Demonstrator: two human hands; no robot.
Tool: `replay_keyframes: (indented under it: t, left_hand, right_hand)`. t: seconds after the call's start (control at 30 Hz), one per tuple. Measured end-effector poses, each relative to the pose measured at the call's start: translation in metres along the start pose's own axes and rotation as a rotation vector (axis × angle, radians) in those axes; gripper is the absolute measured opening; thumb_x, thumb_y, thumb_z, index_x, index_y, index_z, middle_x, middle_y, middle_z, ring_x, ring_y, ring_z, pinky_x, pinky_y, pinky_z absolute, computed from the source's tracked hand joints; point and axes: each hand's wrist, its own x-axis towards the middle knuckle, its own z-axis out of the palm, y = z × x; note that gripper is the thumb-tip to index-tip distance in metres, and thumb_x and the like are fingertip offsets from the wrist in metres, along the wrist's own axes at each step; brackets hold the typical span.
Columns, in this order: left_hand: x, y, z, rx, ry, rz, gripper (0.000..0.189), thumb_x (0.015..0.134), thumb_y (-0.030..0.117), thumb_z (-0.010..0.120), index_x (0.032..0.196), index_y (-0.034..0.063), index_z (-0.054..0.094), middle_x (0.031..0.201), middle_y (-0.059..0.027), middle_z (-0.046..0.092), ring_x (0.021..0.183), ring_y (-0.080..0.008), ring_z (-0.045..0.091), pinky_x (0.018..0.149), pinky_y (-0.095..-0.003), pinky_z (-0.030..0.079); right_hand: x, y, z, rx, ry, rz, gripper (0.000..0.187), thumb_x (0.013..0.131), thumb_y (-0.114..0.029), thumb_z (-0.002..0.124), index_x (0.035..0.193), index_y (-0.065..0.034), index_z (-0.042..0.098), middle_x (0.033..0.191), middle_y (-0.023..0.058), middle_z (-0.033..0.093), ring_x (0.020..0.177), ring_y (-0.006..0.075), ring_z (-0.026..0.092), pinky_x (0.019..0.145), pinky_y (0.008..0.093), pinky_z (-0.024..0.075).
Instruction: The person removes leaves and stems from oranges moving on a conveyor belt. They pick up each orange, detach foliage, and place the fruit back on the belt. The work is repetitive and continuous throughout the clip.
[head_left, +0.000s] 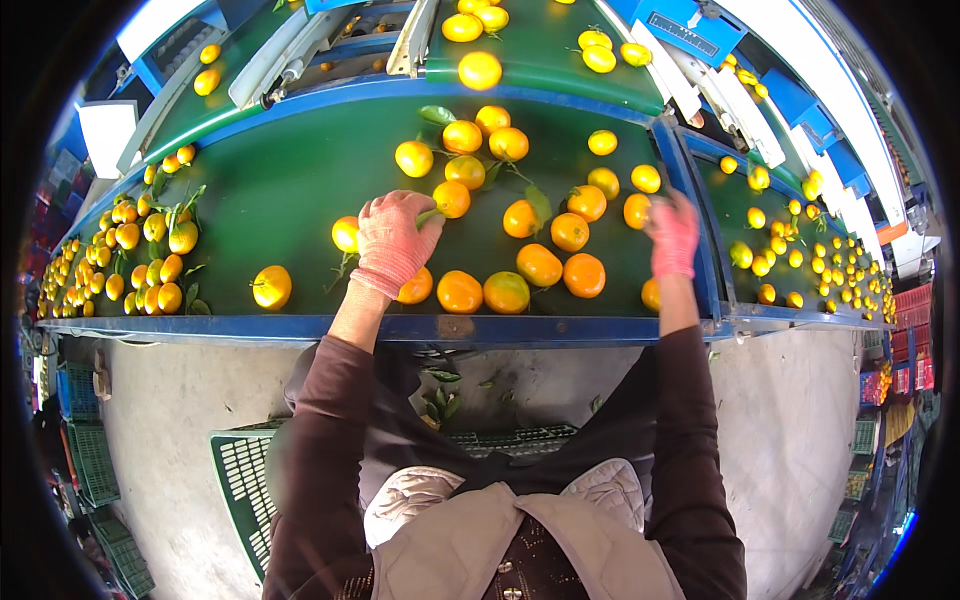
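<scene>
My left hand (397, 238), in a pink knit glove, is curled over the green conveyor belt (247, 195). A narrow green leaf (428, 217) sticks out between its thumb and fingers. Right at those fingertips lies a mandarin (452, 199); another mandarin (346, 234) is partly covered by the hand's left side. My right hand (674, 231), gloved alike and motion-blurred, is by the belt's right edge. Its fingers meet the side of a mandarin (637, 211), and I cannot tell whether they grip it. Several loose mandarins (569, 232) lie between the hands, some with stems and leaves.
A blue metal rail (510, 328) borders the belt in front of me. Leafy mandarins crowd the belt's left end (154, 255). Beyond a blue divider, more fruit lies on a right-hand belt (780, 289). An upper belt (540, 52) carries mandarins. A green plastic crate (244, 480) stands below.
</scene>
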Motion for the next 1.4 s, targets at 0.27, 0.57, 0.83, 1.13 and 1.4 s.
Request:
replay_keyframes:
  t: [0.27, 0.57, 0.83, 1.13, 1.4]
  left_hand:
    - [0.001, -0.007, -0.007, 0.023, -0.015, -0.054, 0.023, 0.079, 0.028, 0.072, 0.097, 0.0136, 0.072, 0.103, -0.0090, 0.070, 0.100, -0.0312, 0.065, 0.092, -0.0449, 0.047]
    - [-0.002, -0.009, -0.011, -0.020, 0.033, 0.012, 0.023, 0.082, 0.029, 0.071, 0.097, 0.0111, 0.073, 0.094, -0.0112, 0.071, 0.093, -0.0324, 0.066, 0.087, -0.0435, 0.049]
    - [0.004, -0.004, -0.006, -0.057, 0.028, 0.017, 0.021, 0.082, 0.029, 0.071, 0.095, 0.0130, 0.072, 0.095, -0.0097, 0.071, 0.094, -0.0315, 0.065, 0.087, -0.0439, 0.048]
    - [0.001, -0.003, 0.000, -0.036, -0.048, -0.007, 0.021, 0.081, 0.027, 0.071, 0.095, 0.0116, 0.073, 0.095, -0.0099, 0.071, 0.092, -0.0325, 0.066, 0.085, -0.0431, 0.050]
    - [-0.001, -0.002, -0.005, -0.010, -0.009, 0.043, 0.021, 0.080, 0.027, 0.071, 0.094, 0.0125, 0.073, 0.093, -0.0108, 0.070, 0.092, -0.0326, 0.065, 0.085, -0.0452, 0.049]
  right_hand:
    - [-0.062, -0.037, 0.201, -1.361, -0.959, -0.325, 0.055, 0.088, -0.057, 0.054, 0.115, -0.0099, 0.067, 0.120, 0.0159, 0.065, 0.109, 0.0312, 0.064, 0.090, 0.0445, 0.0486]
    - [-0.103, -0.011, 0.184, -0.576, -0.551, -0.476, 0.057, 0.077, -0.036, 0.078, 0.122, -0.0077, 0.056, 0.121, 0.0168, 0.057, 0.106, 0.0368, 0.060, 0.091, 0.0439, 0.0501]
    - [0.029, -0.014, -0.057, 0.531, 0.274, 0.156, 0.023, 0.093, -0.024, 0.068, 0.108, -0.0080, 0.062, 0.100, 0.0055, 0.066, 0.082, 0.0168, 0.063, 0.068, 0.0282, 0.0500]
    - [-0.003, 0.024, 0.040, -1.034, -0.374, -0.053, 0.058, 0.084, -0.052, 0.065, 0.124, -0.0102, 0.063, 0.129, 0.0161, 0.060, 0.115, 0.0327, 0.060, 0.096, 0.0428, 0.0481]
    - [-0.067, -0.011, 0.140, -1.235, -0.577, -0.524, 0.072, 0.076, -0.048, 0.076, 0.136, -0.0168, 0.052, 0.137, 0.0156, 0.047, 0.113, 0.0337, 0.059, 0.094, 0.0437, 0.0472]
